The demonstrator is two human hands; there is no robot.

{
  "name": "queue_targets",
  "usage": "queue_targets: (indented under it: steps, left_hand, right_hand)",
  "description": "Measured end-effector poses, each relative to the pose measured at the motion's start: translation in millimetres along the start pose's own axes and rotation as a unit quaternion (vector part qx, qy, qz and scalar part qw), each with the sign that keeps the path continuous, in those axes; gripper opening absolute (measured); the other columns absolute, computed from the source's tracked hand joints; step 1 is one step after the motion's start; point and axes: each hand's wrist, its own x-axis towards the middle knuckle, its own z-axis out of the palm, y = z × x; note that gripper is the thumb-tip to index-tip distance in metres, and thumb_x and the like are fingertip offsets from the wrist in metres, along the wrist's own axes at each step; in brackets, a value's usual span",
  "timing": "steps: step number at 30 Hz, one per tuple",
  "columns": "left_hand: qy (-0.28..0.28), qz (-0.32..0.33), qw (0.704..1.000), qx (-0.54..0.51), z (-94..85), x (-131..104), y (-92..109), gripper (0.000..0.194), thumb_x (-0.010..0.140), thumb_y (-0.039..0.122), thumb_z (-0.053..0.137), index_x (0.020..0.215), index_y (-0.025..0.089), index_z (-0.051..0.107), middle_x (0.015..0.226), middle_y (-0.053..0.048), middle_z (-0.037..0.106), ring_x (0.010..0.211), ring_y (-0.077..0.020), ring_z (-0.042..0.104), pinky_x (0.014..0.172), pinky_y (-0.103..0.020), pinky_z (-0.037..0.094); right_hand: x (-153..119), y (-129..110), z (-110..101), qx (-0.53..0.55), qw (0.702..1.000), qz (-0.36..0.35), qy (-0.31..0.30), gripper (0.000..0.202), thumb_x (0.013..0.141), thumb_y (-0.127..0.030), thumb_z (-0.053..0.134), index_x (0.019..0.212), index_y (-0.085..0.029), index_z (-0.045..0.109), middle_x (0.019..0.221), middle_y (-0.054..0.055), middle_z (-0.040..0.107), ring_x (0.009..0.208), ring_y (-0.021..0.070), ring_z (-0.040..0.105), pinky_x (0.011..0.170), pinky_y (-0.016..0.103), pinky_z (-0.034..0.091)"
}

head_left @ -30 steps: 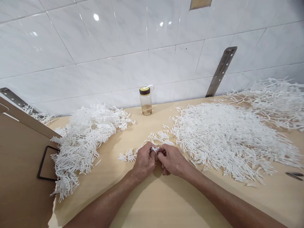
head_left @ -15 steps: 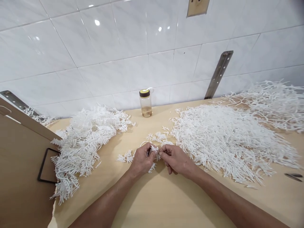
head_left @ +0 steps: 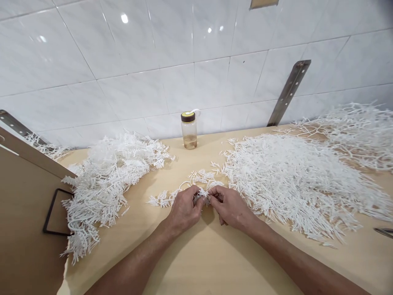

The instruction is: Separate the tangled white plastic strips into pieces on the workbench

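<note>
Between my hands is a small white branched plastic sprig with many thin tips. My left hand pinches it between thumb and fingers. My right hand is closed at the sprig's right side, its thumb and index fingertip pressed together; whatever sits between them is too small to make out. Just beyond and to the left of my hands lies a white branched strand with tufted ends, partly hidden by my left hand.
A large heap of short white pieces spreads at the right, with longer bare branches behind it. Tufted branches pile at the left beside a brown panel. A bottle stands near the tiled wall; a dark metal tool lies far right.
The view has shifted slightly. Both hands stay together at the sprig, which now shows a little more clearly between the fingertips.
</note>
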Motion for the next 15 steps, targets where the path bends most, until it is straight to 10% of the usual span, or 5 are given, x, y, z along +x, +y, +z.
queue_targets:
  steps: [15]
  left_hand:
    - [0.000,0.065,0.992,0.107,3.6,-2.8,-0.9,0.016,0.087,0.014,0.044,0.073,0.021,0.047,0.077,-0.001,0.057,0.070,-0.0162,0.051,0.063,-0.029,0.035]
  right_hand:
    - [-4.0,-2.5,-0.8,-0.105,0.993,-0.052,0.007,0.020,0.091,-0.028,0.043,0.083,-0.020,0.061,0.061,-0.004,0.060,0.036,0.0102,0.054,0.044,0.023,0.043]
